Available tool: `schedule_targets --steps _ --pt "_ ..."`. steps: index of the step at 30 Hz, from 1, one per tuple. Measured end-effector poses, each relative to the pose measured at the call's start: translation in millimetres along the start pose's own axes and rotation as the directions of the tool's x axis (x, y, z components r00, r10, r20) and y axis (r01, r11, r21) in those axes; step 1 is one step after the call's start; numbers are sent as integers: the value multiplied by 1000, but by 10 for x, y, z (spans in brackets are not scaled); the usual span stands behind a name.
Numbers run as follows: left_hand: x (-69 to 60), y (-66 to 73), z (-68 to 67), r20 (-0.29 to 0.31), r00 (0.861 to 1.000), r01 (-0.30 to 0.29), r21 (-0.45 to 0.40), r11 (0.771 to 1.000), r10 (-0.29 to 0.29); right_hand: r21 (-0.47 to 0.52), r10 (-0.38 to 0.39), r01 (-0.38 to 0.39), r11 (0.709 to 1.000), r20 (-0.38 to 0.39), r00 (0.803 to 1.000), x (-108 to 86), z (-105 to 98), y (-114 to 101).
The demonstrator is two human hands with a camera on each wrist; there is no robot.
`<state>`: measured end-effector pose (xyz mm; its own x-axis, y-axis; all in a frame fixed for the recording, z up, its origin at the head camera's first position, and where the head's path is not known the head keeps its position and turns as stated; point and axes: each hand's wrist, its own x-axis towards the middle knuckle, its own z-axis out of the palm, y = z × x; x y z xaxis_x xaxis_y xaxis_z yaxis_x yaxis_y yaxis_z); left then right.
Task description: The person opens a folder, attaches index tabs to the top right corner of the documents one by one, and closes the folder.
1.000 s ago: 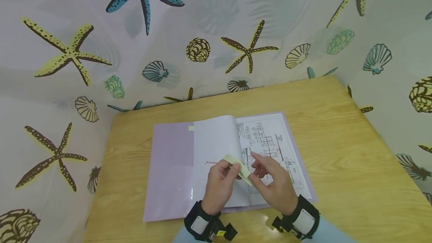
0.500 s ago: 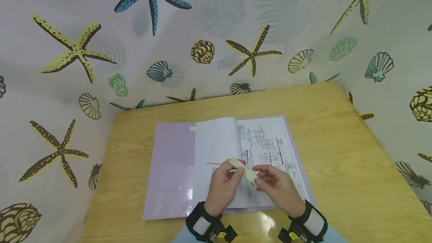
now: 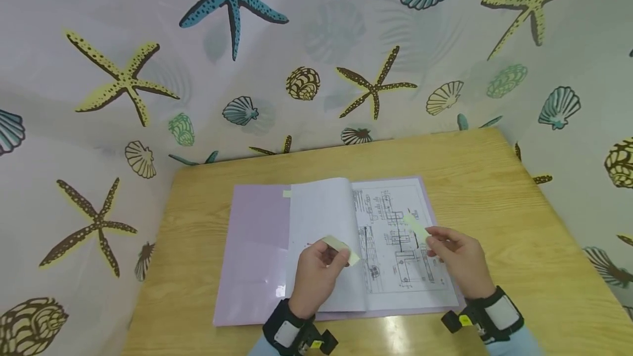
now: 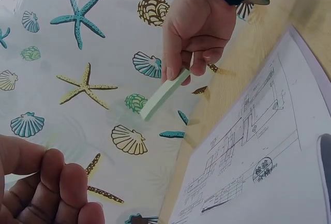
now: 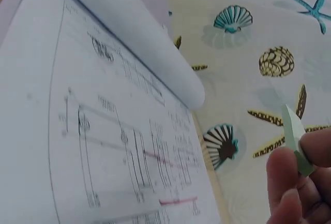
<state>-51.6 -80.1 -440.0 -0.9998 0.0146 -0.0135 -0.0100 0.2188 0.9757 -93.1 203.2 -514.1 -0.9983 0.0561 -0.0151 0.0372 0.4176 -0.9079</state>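
Observation:
My left hand (image 3: 317, 273) pinches a small pale green pad of sticky notes (image 3: 341, 250) above the folder's turned-over white page. Off to the right, my right hand (image 3: 461, 260) holds a single pale green sticky note (image 3: 416, 227) by one end between thumb and forefinger, over the printed drawing page (image 3: 395, 268). That strip also shows beneath the fingers in the left wrist view, as a narrow sticky note (image 4: 164, 94). Under both hands lies an open purple folder (image 3: 254, 246) of papers. The left hand's pad is mostly hidden by its fingers in the left wrist view.
The folder lies on a wooden table (image 3: 524, 246). A pale tab (image 3: 287, 194) sticks out at the top of the left page. Behind and beside the table hangs a cloth (image 3: 277, 37) printed with starfish and shells. Each wrist wears a black strap with a camera.
My hands, close together before, have parted. The right hand has moved right, drawing one sticky note away from the pad, which stays in the left hand.

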Motion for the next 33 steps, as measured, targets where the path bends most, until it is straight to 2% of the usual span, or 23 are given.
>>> schedule_targets --steps 5,8,13,15,18,20,23,27,33 --pt "9 15 -10 1 1000 8 -11 1000 -8 -94 90 -100 991 -106 990 151 -228 250" --pt "18 17 -4 14 1000 -18 -19 1000 18 -133 137 -155 979 -137 981 206 -399 399" --pt "80 -186 21 19 998 -53 -9 999 53 -219 194 -228 949 -170 966 294 -665 591" --pt "100 -288 -1 3 998 -60 1 998 60 -232 228 -264 936 -171 958 339 -698 643" --pt "102 -341 -77 -26 996 -87 3 996 87 -231 277 -306 924 -150 949 392 -679 699" --pt "106 -359 -82 -33 994 -105 4 995 105 -239 302 -330 913 -145 942 372 -690 742" --pt "107 -370 -89 -42 993 -109 -3 994 108 -262 310 -332 906 -122 943 344 -686 794" --pt "111 -383 -91 -52 996 -79 0 997 79 -320 282 -296 900 -88 955 326 -676 827" --pt "121 -322 -87 -85 996 -34 33 999 36 -439 184 -205 875 -90 979 349 -664 821"
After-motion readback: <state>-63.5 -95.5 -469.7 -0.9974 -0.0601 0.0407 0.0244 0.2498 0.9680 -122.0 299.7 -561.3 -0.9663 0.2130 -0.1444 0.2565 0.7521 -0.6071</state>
